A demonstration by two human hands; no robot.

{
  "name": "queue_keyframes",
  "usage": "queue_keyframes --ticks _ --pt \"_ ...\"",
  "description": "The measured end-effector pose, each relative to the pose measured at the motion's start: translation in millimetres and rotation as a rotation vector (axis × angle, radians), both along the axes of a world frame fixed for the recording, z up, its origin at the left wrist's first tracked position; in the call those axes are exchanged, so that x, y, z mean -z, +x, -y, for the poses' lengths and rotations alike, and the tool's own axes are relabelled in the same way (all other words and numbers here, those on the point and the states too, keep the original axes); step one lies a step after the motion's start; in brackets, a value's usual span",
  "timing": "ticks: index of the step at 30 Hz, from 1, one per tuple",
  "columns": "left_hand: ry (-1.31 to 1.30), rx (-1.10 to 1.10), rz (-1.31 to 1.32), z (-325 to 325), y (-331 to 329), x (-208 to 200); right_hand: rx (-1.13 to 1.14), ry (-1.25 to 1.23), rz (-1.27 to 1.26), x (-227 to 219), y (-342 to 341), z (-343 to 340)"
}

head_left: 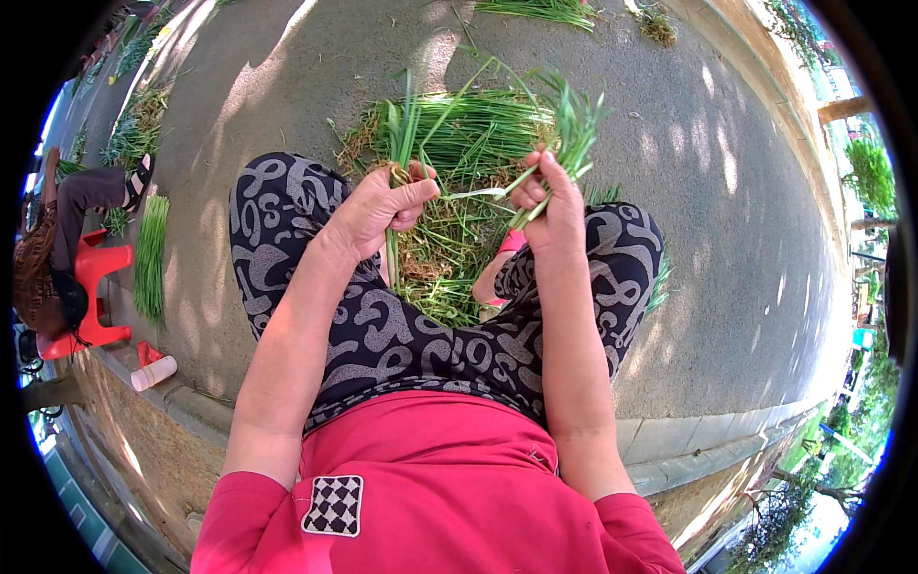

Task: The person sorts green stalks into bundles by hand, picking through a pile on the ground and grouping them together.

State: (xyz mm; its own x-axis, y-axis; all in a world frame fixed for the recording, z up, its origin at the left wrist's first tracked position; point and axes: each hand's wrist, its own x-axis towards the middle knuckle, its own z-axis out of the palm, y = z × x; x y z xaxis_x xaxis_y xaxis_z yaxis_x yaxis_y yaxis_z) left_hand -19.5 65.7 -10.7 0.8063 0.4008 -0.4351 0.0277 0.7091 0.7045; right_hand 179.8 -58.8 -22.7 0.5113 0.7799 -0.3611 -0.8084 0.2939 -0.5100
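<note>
My left hand (390, 204) is closed around a few upright green stalks that look like chives, their leaves (405, 124) rising above the fist. Opposite it, my right hand (552, 199) grips a looser tuft of green leaves (572, 124) between thumb and fingers. A pale stem (473, 194) stretches across the gap between both hands, and a long bent leaf arches above it. Just beyond my hands, a thick heap of long green stalks (478, 129) lies on the ground, roots showing at its ends. Loose brown and green trimmings (440, 239) cover the ground between my legs.
To the left stand a red plastic stool (96, 287) with a seated person (43, 253), a neat stalk bundle (151, 258) and a pale cylindrical container (154, 373). Another bundle (540, 11) lies at the far edge. Behind me runs a stone kerb (684, 469).
</note>
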Motion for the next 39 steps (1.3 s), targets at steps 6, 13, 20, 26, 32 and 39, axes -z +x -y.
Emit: queue_keyframes --ticks 6,13,20,26,32,39 --pt "0.042 0.036 -0.047 4 1 -3 0.133 0.059 0.056 -3 30 13" --pt "0.088 0.125 -0.079 2 0 5 0.129 0.104 0.062 -9 36 18" --pt "0.014 0.091 -0.11 1 1 6 0.013 0.137 0.143 -20 22 13" --pt "-0.09 -0.025 0.008 -4 -1 13 -0.036 0.027 0.175 -25 6 9" --pt "-0.114 -0.161 0.106 -5 3 10 -0.198 0.005 0.209 -23 -15 6" --pt "-0.171 -0.303 0.204 -7 3 9 -0.405 -0.221 0.42 -10 -45 1"
